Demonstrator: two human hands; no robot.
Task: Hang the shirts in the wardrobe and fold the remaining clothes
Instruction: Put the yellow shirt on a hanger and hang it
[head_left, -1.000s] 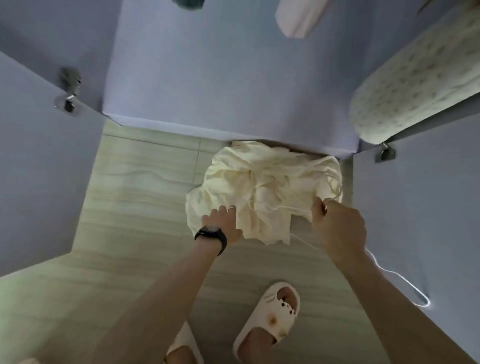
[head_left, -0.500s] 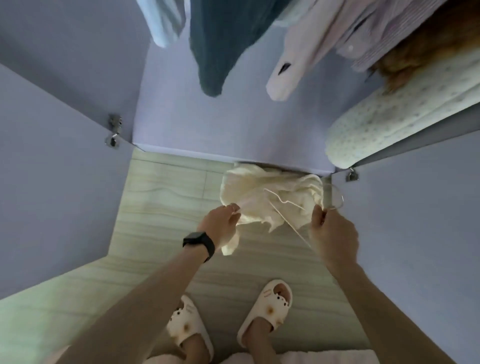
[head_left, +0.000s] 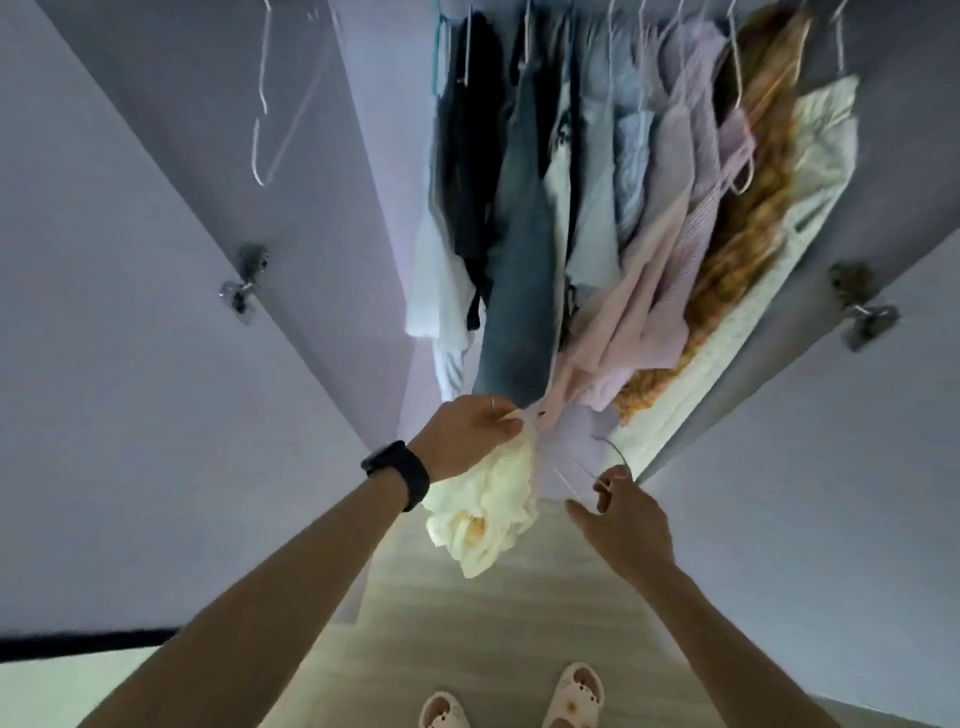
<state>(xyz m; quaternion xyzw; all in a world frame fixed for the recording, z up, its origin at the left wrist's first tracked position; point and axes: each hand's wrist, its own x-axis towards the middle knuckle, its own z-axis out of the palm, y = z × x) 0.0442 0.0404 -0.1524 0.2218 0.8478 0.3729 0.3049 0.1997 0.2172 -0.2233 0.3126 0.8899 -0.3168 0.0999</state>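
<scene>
Wardrobe (head_left: 371, 218) open ahead, rail crowded. Left hand (head_left: 462, 436) fingers clamped on bunched cream shirt (head_left: 488, 509). Right hand (head_left: 626, 525) pinches wire hanger (head_left: 605, 457), just right of shirt, hook pointing away.

Dim, bluish-grey light throughout; the floor (head_left: 467, 649) is the brightest surface, palest at the lower left corner; the cream shirt (head_left: 493, 509) catches a soft glow; the wardrobe doors (head_left: 130, 364) sit in flat shade; the hanging clothes (head_left: 597, 234) are smeared by motion blur; wide-angle distortion splays the door edges outward.
</scene>
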